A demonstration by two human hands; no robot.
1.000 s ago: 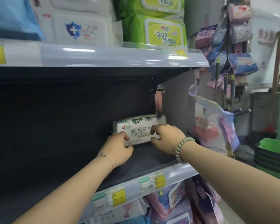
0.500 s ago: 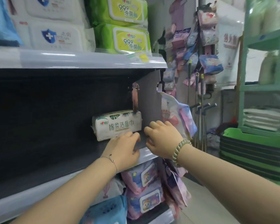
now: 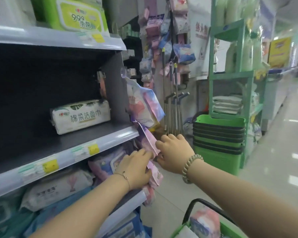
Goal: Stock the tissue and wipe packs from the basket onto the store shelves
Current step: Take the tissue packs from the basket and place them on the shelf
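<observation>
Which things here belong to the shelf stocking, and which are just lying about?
Job: white tissue pack on the middle shelf; carrying basket with a pink pack inside.
Lying about: stacked green baskets; mop handles; green rack; hanging pouches.

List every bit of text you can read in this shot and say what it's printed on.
"999 杀菌": on the green wipe pack, top shelf.
"棉柔洁面巾": on the white tissue pack, middle shelf.
Price tags on the shelf rails: too blurred to read.
White banner with red characters: partly hidden and blurred, unreadable.
Yellow poster down the aisle: too blurred to read.
Packs on the lower shelves: print too blurred to read.
</observation>
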